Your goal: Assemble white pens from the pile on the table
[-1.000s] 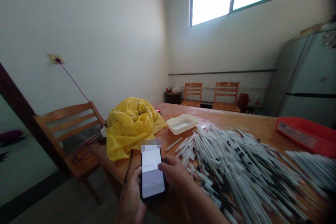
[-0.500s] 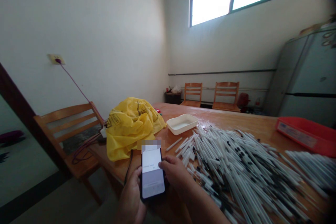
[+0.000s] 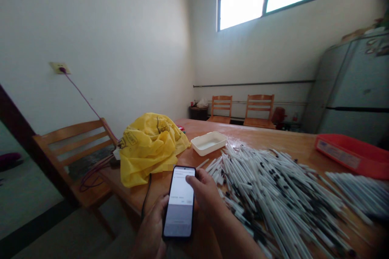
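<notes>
A smartphone [image 3: 179, 206] with a lit screen is held upright over the near edge of the table. My left hand [image 3: 154, 222] grips its lower left side. My right hand [image 3: 205, 188] is at the upper right side, its thumb over the upper part of the screen and its other fingers hidden behind the phone. To the right of my hands lies a big heap of pens [image 3: 267, 190], white with black parts. Beyond the phone sits a shallow cream plastic tray [image 3: 209, 149]. A crumpled yellow plastic bag [image 3: 152, 145] lies to the left.
The wooden table [image 3: 288, 139] carries a red bin [image 3: 349, 158] and a row of pens [image 3: 358, 194] at the right. A wooden chair [image 3: 75, 129] stands left, near a purple cord [image 3: 80, 91] plugged into the wall. Two chairs and a fridge [image 3: 355, 89] are farther back.
The right thumb has moved up from the phone's mid-screen to near its top. The phone has tilted slightly to the right, and the screen shows more text at its top. The view has shifted slightly.
</notes>
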Motion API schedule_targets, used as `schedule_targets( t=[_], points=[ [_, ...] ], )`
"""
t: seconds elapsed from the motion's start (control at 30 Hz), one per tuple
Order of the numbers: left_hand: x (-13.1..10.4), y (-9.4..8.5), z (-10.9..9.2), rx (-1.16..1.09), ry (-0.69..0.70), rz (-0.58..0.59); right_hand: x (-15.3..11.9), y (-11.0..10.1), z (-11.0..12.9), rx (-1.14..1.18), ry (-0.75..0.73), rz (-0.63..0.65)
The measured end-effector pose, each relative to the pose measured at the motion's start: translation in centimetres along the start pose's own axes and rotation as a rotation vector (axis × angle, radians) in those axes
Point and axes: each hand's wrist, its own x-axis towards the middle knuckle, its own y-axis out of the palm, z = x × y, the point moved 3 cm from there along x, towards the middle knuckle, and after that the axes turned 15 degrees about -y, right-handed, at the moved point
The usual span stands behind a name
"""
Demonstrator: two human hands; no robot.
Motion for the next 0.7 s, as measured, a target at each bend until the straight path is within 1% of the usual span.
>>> schedule_targets(
  t=[0.1, 0.2, 0.27, 0.4, 0.5, 0.6, 0.7],
  points=[
    [-0.3, 0.2, -0.1, -0.009, -0.005, -0.016, 0.0, -0.2, -0.2, -0.044, 0.002, -0.013],
    [-0.6, 0.5, -0.3, -0.012, 0.007, 0.015, -0.1, -0.3, 0.0, -0.064, 0.011, -0.031],
    [-0.7, 0.6, -0.3, -0.002, 0.008, 0.013, -0.1, -0.2, 0.2, -0.040, 0.011, -0.036],
    [-0.6, 0.3, -0.2, 0.028, 0.017, -0.034, -0.1, 0.0, 0.7, 0.045, 0.041, -0.032],
    [-0.1, 0.0, 0.0, 0.042, 0.001, -0.012, -0.1, 0.0, 0.9, 0.081, 0.075, -0.032],
    [0.2, -0.1, 0.1, 0.036, -0.025, 0.017, -0.2, -0.2, 1.1, 0.031, 0.108, -0.018],
    [0.2, 0.0, -0.1, 0.000, -0.041, -0.008, -0.2, -0.3, 1.1, -0.023, 0.162, -0.001]
  ],
)
